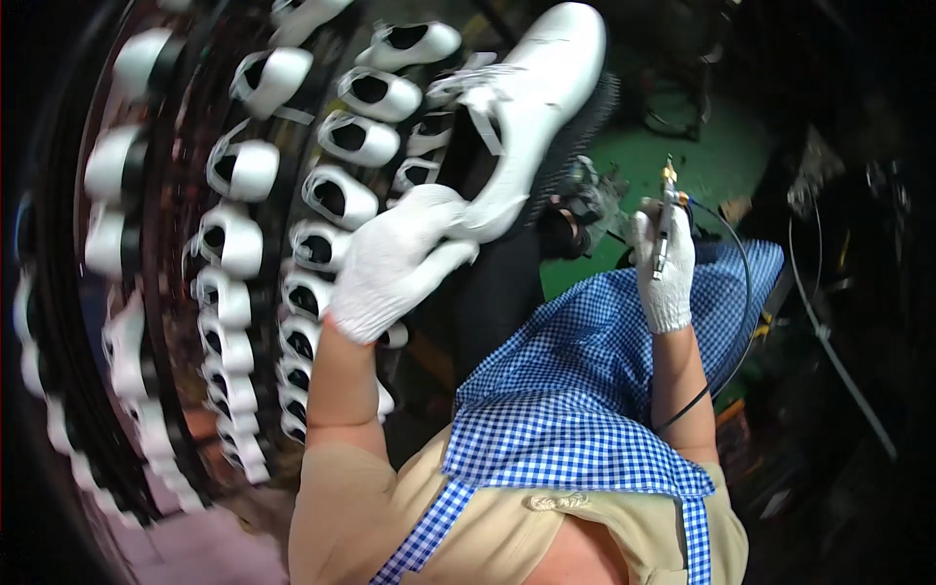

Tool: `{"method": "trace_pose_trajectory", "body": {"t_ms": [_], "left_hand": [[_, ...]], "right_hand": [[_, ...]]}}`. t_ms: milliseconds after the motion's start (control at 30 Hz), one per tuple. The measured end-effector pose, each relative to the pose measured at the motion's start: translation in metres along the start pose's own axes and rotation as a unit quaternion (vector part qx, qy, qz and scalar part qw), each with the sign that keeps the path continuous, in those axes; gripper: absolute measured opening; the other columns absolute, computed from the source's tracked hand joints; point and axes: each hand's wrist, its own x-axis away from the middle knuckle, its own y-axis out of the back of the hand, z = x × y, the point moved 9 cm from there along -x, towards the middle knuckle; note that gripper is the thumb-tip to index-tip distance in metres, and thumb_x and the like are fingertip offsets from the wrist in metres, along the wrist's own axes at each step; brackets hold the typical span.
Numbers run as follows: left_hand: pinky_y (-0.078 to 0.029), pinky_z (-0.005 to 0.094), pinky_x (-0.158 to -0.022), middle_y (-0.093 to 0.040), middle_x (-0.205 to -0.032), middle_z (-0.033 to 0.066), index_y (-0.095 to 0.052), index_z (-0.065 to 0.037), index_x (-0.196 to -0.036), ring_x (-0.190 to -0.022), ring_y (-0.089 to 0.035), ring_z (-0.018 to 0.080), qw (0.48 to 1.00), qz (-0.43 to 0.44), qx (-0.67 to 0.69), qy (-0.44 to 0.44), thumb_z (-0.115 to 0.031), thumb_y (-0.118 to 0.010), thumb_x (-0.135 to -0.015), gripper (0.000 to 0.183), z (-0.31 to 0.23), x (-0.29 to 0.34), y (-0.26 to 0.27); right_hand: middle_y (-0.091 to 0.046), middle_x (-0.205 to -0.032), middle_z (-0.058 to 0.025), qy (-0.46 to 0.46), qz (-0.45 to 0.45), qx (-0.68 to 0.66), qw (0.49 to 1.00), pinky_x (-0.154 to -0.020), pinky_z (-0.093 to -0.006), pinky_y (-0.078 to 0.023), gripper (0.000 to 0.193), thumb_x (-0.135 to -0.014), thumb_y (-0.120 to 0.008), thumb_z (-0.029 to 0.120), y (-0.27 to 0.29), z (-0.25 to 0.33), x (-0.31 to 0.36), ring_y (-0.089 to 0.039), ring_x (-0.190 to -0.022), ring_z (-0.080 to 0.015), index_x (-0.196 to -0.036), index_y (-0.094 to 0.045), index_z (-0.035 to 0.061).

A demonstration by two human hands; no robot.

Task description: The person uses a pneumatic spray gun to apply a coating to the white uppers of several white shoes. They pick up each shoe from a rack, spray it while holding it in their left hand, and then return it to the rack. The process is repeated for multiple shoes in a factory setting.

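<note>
A white lace-up shoe (556, 73) with a black studded sole is held up in front of me, toe pointing up and away. My left hand (395, 258), in a white knit glove, grips it by the heel, with fingers inside the collar and thumb apart below. White laces hang loosely over its opening. On the right, my gloved right hand (667, 278) is closed around a slim metal spray gun (664, 229) with a brass nozzle pointing away from me. A dark hose runs from it down past my forearm.
Racks at the left carry rows of similar white shoes (234, 239), close beside my left arm. Over my lap lies a blue checked apron (575, 390). Green floor (673, 122) shows ahead, with dark machinery parts (595, 195) near the shoe. Another cable (824, 331) hangs at the right.
</note>
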Motion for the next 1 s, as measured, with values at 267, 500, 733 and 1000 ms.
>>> {"method": "trace_pose_trajectory", "body": {"t_ms": [267, 500, 733, 1000], "left_hand": [[-0.048, 0.0426, -0.066, -0.054, -0.083, 0.0079, -0.063, -0.011, -0.087, -0.079, -0.060, 0.0302, 0.997, 0.017, 0.067, 0.026, -0.029, -0.074, -0.086, 0.022, 0.008, 0.160, -0.011], [-0.050, 0.0417, -0.069, -0.058, -0.084, 0.0091, -0.066, -0.010, -0.084, -0.085, -0.063, 0.0309, 0.916, 0.017, 0.111, 0.386, -0.025, -0.071, -0.088, 0.016, 0.003, 0.365, -0.045], [-0.050, 0.0475, -0.074, -0.061, -0.092, 0.0157, -0.064, -0.008, -0.089, -0.087, -0.062, 0.0375, 0.825, -0.184, 0.027, 0.534, -0.018, -0.061, -0.088, 0.011, 0.078, 0.501, -0.148], [-0.057, 0.0475, -0.076, -0.063, -0.092, 0.0126, -0.070, -0.018, -0.105, -0.089, -0.068, 0.0353, 0.791, -0.149, -0.123, 0.581, -0.016, -0.054, -0.093, 0.020, 0.268, 0.500, -0.212]], "right_hand": [[-0.062, -0.103, -0.0034, -0.031, 0.032, -0.101, 0.994, -0.056, -0.0214, -0.050, 0.045, -0.107, -0.056, 0.028, -0.053, 0.001, -0.022, -0.060, -0.073, -0.0071, -0.146, -0.048, 0.0073], [-0.059, -0.089, -0.0015, 0.002, -0.002, 0.001, 1.000, -0.060, -0.0234, -0.044, 0.073, -0.101, -0.067, 0.032, -0.050, 0.003, -0.041, -0.052, -0.073, -0.0068, -0.158, -0.034, 0.0025], [-0.057, -0.087, -0.0028, -0.012, 0.000, 0.009, 1.000, -0.062, -0.0290, -0.046, 0.044, -0.098, -0.069, 0.030, -0.043, 0.000, -0.065, -0.054, -0.073, -0.0125, -0.128, -0.058, -0.0001], [-0.059, -0.106, -0.0074, 0.045, 0.019, 0.170, 0.984, -0.069, -0.0294, -0.046, 0.057, -0.102, -0.063, 0.030, -0.023, 0.011, -0.101, -0.052, -0.085, -0.0144, -0.150, -0.047, 0.0029]]}}
